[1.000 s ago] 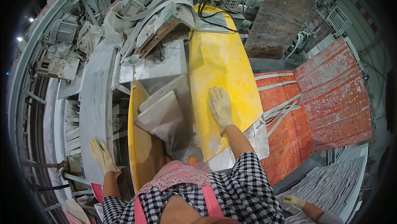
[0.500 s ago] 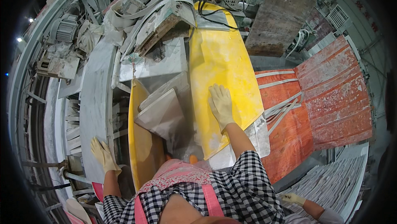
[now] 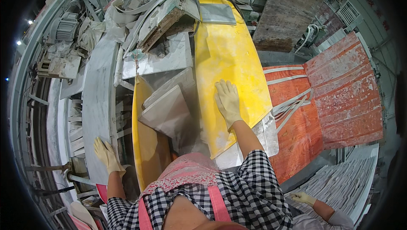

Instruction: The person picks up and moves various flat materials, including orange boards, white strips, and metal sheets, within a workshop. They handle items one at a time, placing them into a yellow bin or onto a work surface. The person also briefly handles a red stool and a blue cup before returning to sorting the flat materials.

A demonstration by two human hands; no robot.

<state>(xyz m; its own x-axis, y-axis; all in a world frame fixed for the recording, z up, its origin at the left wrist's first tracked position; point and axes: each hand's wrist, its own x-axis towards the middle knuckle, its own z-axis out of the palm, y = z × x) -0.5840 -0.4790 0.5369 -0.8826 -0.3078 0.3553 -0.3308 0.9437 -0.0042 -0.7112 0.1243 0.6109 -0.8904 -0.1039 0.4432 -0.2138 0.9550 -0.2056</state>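
My right hand (image 3: 227, 102), in a cream rubber glove, lies flat with fingers stretched out on a yellow sheet (image 3: 227, 56) that covers a long surface in front of me. Over at the left, my gloved left hand (image 3: 107, 157) rests open on a long grey-white stone-like strip (image 3: 98, 111), its fingers extended. Neither hand grips anything. A dull grey rectangular piece (image 3: 218, 14) lies at the far end of the yellow sheet. Between my hands, flat square slabs (image 3: 167, 107) lean in a gap beside an upright yellow panel (image 3: 146, 145).
Orange-red boards (image 3: 292, 124) with pale straps lie to the right. At lower right another person's gloved hand (image 3: 303, 198) is beside stacked thin strips (image 3: 328, 185). A dirty angled metal cover (image 3: 169, 20), motors (image 3: 65, 27) and a brown board (image 3: 288, 13) stand farther off.
The black cable loop over the sheet's far end is gone from there, and a gloved hand at the top is no longer visible. My hands stay in nearly the same places.
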